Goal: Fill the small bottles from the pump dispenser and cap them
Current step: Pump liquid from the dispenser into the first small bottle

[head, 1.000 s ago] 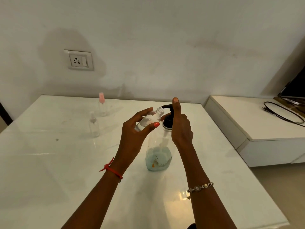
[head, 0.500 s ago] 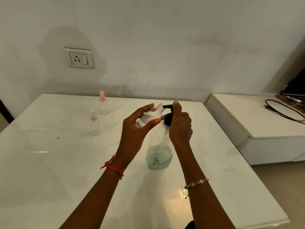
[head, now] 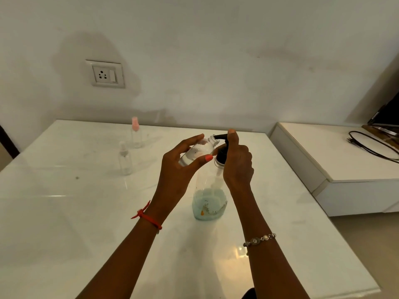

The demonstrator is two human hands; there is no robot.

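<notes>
Both hands work over the pump dispenser (head: 209,197) on the table (head: 64,212): the left hand (head: 179,169) pinches a tilted small bottle (head: 197,152), its mouth at the spout, while the right hand (head: 236,162) curls around the pump, one finger on top. Press slowly, keeping mouth and spout aligned. Beyond, two capped bottles (head: 124,158) stand apart.

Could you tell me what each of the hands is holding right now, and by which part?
Left hand grips a small bottle by its body. Right hand holds the pump dispenser at its black pump head.
</notes>
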